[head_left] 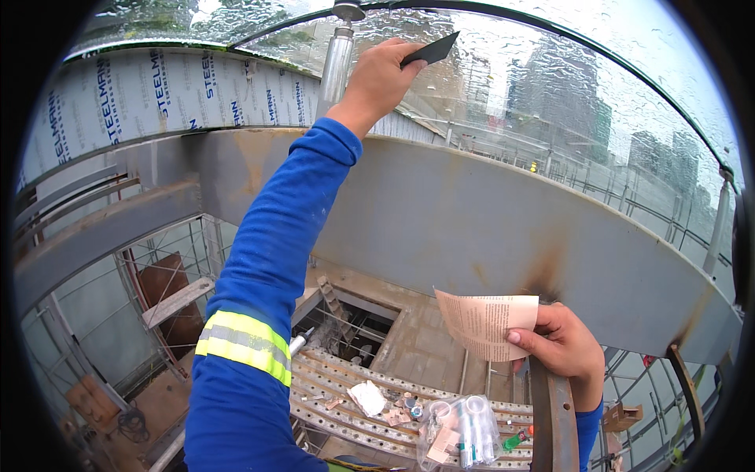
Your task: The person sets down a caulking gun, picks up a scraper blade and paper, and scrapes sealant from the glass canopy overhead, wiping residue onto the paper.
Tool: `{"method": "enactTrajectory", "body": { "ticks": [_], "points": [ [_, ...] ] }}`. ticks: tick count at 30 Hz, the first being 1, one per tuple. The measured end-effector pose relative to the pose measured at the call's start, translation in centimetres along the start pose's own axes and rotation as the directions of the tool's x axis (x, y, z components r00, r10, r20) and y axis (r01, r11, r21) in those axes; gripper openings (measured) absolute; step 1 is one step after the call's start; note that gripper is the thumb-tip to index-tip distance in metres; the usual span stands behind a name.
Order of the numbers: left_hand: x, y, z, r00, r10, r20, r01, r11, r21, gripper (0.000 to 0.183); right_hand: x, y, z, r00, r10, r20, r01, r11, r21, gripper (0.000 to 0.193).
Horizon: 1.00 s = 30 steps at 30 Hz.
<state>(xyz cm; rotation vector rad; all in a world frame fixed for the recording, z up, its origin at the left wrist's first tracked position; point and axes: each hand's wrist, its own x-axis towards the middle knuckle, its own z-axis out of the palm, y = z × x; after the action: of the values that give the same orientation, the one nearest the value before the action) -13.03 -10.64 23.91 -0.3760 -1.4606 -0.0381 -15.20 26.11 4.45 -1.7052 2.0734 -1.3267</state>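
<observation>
High on a building site, before a long grey steel beam (440,220) with brownish stains and one dark scorched mark toward the right. Above the beam, a clear sheet (480,55) covered with water drops, and through it tall buildings (550,90), blurred. At upper left, white panels (157,94) with blue print, near a shiny metal post (336,67). Below, perforated planks (326,377), bearing a transparent bag (478,433) of tubes, a crumpled white piece (367,399) and small scraps. Beyond these planks, a dark opening (362,330) in the floor; to the left, scaffold frames.

Left arm stretched far up and forward, in a blue sleeve (271,236) with a yellow and silver band. Left hand (384,77) above the top edge of the beam, pinching a black flat piece (432,50) between thumb and fingers, its free end pointing up and right. Not possible to tell whether touching the clear sheet. Right hand (562,342) lower, in front of the beam, pinching a pale printed paper (484,324) at its right side, thumb on the near face. Paper slightly curled, extending leftward. Right wrist just beside a brown steel upright (554,425).
</observation>
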Motion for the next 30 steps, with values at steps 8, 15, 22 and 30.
{"method": "enactTrajectory", "body": {
  "ticks": [8,15,22,30],
  "points": [
    [1.4,-5.3,1.0,0.994,-0.086,-0.067,0.091,0.994,0.061,0.036,-0.4,0.4,0.1,0.981,0.195,0.015,-0.195,0.981,0.001,0.021],
    [1.5,-6.0,1.7,0.978,-0.180,-0.103,0.191,0.976,0.104,0.038,-0.1,-0.3,0.0,0.962,0.273,0.034,-0.272,0.962,-0.015,0.021],
    [1.3,-3.1,5.8,0.957,-0.279,0.076,0.284,0.957,-0.066,0.033,-0.1,0.2,0.1,0.973,0.226,0.052,-0.226,0.974,-0.004,0.021],
    [1.7,-4.3,4.8,0.932,-0.359,0.054,0.358,0.933,0.020,0.032,-0.2,0.7,0.0,0.983,0.179,0.031,-0.179,0.984,-0.013,0.020]
  ]
}}
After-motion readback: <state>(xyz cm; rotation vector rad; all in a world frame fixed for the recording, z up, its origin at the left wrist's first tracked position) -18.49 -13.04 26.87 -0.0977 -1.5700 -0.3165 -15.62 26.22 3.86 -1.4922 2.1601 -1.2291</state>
